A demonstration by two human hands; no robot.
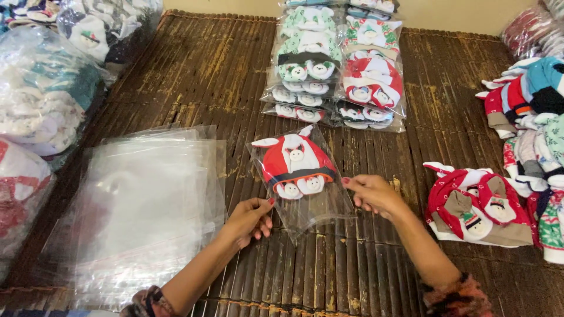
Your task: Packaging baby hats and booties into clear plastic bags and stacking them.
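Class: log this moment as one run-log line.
left hand: holds bag | right hand: holds bag | bag: red hat inside | left: empty bags

Soft, even daylight; white glare on the clear plastic bags point(147, 205); faint shadows, slight blur at the edges.

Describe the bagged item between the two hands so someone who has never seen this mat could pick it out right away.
On the dark slatted mat, look in front of the two rows of packed bags. There the left hand and right hand pinch the open end of one clear bag holding a red and white knitted set. It alone lies by itself, unstacked, between the pile of empty bags and the loose unbagged sets.
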